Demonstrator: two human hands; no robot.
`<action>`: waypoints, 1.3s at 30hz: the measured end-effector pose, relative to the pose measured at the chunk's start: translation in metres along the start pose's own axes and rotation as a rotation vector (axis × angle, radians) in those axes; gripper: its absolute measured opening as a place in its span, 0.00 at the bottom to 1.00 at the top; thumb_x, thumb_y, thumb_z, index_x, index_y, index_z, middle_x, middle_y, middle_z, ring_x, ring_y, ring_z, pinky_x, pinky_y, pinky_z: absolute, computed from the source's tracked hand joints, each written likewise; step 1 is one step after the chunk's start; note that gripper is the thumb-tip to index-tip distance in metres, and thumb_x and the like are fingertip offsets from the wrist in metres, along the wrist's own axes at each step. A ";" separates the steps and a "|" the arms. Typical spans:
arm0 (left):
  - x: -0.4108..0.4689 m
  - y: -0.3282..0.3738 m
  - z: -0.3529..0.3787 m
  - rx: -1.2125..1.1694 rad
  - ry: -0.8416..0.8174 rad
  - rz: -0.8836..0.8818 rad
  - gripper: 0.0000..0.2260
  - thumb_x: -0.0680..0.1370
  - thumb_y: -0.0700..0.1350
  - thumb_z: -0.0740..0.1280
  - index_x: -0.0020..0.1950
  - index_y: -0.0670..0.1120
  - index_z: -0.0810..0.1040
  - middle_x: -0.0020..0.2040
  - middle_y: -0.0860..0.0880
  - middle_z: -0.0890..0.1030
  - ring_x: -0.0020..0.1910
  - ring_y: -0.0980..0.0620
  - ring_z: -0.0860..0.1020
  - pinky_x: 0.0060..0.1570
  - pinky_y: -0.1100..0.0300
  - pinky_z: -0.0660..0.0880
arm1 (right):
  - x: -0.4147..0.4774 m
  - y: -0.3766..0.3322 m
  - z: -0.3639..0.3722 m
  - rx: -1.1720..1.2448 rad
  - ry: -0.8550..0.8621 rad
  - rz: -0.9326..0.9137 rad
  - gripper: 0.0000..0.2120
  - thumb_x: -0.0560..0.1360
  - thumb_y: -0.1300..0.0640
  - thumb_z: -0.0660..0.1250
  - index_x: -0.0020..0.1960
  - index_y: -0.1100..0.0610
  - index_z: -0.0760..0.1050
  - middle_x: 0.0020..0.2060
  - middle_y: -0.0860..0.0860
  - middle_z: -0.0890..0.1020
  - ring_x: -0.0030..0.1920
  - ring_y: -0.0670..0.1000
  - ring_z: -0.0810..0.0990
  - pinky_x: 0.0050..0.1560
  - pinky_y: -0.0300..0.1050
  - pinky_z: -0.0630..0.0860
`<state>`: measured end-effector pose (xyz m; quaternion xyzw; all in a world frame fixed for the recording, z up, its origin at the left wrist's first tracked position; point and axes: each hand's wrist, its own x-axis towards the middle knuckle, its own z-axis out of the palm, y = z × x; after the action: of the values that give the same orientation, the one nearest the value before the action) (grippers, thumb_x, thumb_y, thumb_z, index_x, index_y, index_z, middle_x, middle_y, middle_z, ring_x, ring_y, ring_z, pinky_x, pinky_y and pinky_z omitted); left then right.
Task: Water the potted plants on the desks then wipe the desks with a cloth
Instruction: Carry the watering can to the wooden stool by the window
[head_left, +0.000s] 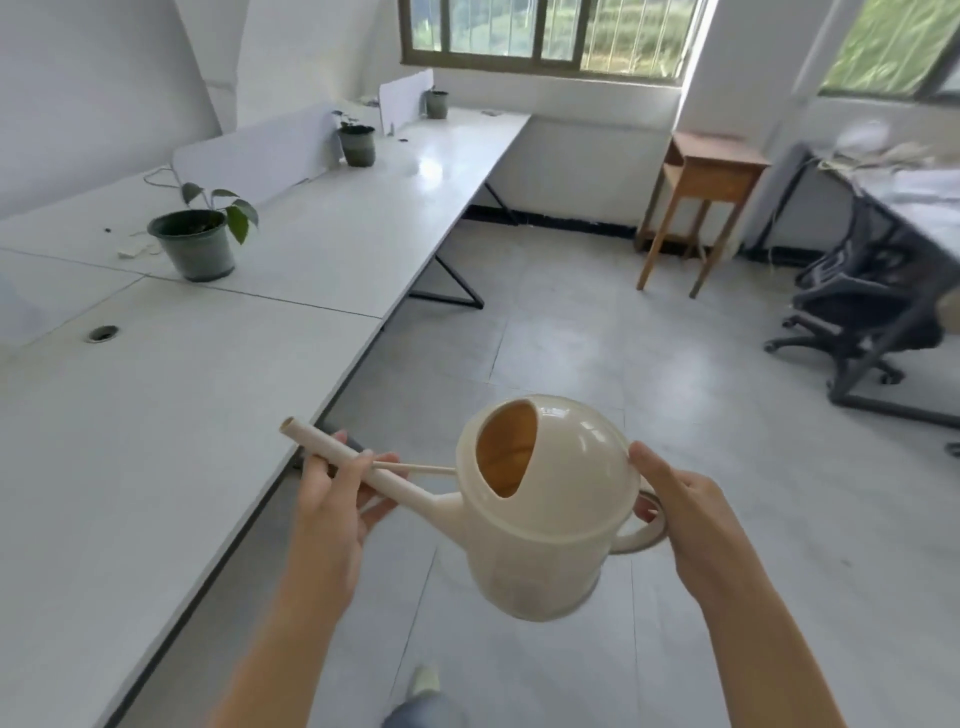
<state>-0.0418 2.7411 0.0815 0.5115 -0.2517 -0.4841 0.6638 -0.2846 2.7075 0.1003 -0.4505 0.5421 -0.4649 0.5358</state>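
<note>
desks (156, 441): left half, running up to top centre.
near plant (195, 249): on the desks, middle left.
middle plant (357, 143): on the desks, higher up.
far plant (437, 104): on the desks, top centre.
watering can (545, 519): lower centre, right of the desks, between left hand (332, 499) and right hand (691, 519).
wooden stand (711, 171): upper right.
chair (857, 312): right edge, below the stand.

one head-worn view looks forward and down beside the desks (156, 441).

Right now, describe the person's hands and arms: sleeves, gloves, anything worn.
The left hand and right hand are bare: no gloves, and no rings visible. The left forearm and right forearm are uncovered too, with no sleeve, watch or band showing down to the picture's bottom edge.
</note>
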 end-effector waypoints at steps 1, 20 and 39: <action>0.003 -0.004 0.011 0.011 -0.029 -0.018 0.18 0.79 0.38 0.57 0.69 0.44 0.62 0.46 0.39 0.79 0.44 0.45 0.80 0.47 0.51 0.75 | 0.001 0.000 -0.011 -0.008 0.037 0.002 0.26 0.74 0.52 0.62 0.17 0.53 0.74 0.15 0.43 0.73 0.20 0.38 0.73 0.40 0.41 0.64; 0.174 -0.066 0.220 0.110 -0.280 -0.148 0.16 0.78 0.38 0.59 0.64 0.48 0.63 0.45 0.41 0.80 0.46 0.43 0.80 0.54 0.47 0.74 | 0.176 -0.008 -0.131 0.025 0.363 0.040 0.25 0.59 0.39 0.69 0.29 0.62 0.70 0.20 0.45 0.74 0.24 0.40 0.74 0.40 0.40 0.68; 0.301 -0.167 0.529 0.109 -0.249 -0.182 0.15 0.79 0.38 0.58 0.64 0.47 0.63 0.44 0.42 0.80 0.46 0.45 0.79 0.51 0.50 0.74 | 0.432 -0.051 -0.366 0.074 0.401 0.023 0.24 0.75 0.59 0.62 0.20 0.56 0.72 0.15 0.44 0.74 0.22 0.37 0.74 0.23 0.29 0.69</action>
<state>-0.4234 2.2386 0.0645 0.5033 -0.3104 -0.5878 0.5521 -0.6595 2.2812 0.0787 -0.3227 0.6254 -0.5590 0.4386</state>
